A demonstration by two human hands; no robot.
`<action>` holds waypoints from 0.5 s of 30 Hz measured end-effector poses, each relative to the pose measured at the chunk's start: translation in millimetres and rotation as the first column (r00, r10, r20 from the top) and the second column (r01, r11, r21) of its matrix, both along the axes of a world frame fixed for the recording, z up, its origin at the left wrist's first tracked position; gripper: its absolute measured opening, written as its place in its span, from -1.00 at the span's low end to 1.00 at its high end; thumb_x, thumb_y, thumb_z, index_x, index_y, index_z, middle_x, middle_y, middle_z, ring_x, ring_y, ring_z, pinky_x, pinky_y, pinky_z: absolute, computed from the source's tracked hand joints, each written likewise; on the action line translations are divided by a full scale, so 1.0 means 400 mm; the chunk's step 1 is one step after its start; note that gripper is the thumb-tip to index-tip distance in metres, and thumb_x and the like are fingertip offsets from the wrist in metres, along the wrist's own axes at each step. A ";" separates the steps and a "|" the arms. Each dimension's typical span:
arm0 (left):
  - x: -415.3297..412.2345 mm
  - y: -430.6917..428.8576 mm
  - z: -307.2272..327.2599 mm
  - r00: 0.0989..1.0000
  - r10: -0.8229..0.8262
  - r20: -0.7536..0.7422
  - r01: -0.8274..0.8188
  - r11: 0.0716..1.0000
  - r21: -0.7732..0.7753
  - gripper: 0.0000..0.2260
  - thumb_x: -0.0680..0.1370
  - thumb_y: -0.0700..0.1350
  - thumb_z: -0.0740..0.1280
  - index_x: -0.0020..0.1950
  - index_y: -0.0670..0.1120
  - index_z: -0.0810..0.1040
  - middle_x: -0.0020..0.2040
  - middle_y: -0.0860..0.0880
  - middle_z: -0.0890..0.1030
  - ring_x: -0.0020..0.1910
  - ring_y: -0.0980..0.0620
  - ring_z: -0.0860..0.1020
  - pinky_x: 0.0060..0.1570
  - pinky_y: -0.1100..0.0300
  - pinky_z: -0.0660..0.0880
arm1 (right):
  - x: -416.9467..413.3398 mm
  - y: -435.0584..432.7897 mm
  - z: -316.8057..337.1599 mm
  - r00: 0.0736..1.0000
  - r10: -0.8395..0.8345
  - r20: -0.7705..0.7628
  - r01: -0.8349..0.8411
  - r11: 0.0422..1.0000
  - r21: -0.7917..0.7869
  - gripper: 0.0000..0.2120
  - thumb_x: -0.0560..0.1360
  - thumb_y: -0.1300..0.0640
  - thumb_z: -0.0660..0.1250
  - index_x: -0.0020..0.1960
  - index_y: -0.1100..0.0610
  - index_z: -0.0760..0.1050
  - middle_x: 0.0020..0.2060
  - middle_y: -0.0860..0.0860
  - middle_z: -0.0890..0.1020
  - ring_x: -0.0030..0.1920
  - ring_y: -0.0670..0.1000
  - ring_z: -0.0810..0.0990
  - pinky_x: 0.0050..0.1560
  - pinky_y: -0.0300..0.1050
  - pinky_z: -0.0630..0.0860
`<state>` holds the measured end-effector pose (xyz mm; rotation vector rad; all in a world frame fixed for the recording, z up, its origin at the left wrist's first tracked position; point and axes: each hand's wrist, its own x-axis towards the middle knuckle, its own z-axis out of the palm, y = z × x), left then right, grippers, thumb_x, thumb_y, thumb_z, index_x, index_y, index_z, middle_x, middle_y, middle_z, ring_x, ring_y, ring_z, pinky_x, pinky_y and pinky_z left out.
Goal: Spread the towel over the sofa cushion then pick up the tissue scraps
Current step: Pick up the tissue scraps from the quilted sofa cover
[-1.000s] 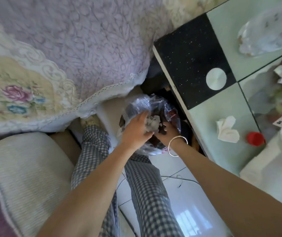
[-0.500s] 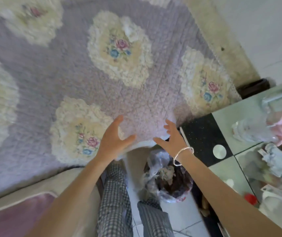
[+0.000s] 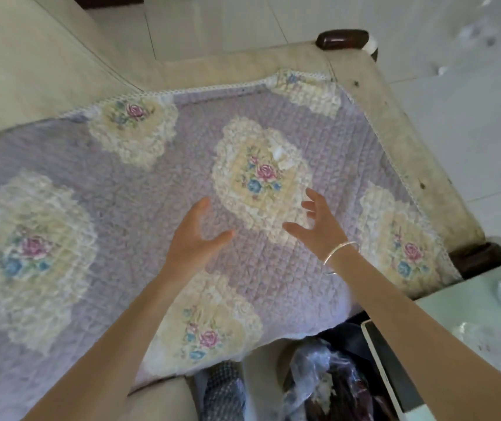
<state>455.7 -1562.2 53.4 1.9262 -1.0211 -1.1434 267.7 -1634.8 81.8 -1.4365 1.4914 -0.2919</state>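
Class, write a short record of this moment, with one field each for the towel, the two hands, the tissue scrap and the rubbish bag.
towel: lilac quilted, floral patches, spread over the sofa
left hand: open, fingers spread, empty, above the towel
right hand: open, fingers spread, empty; bracelet on wrist
tissue scrap: white, on the towel's central floral patch
rubbish bag: clear plastic, on the floor beside the sofa front
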 end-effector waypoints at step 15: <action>0.078 -0.323 -0.129 0.986 -0.166 -0.015 0.166 0.986 -0.018 -0.34 0.46 -0.03 0.42 0.48 0.01 0.18 0.46 0.06 0.28 0.44 0.12 0.24 0.35 0.22 0.16 | 0.076 -0.293 -0.122 0.994 -0.102 -0.039 0.102 0.995 -0.002 -0.23 0.46 0.20 0.37 0.51 0.09 0.00 0.44 0.14 0.27 0.44 0.11 0.26 0.41 0.00 0.24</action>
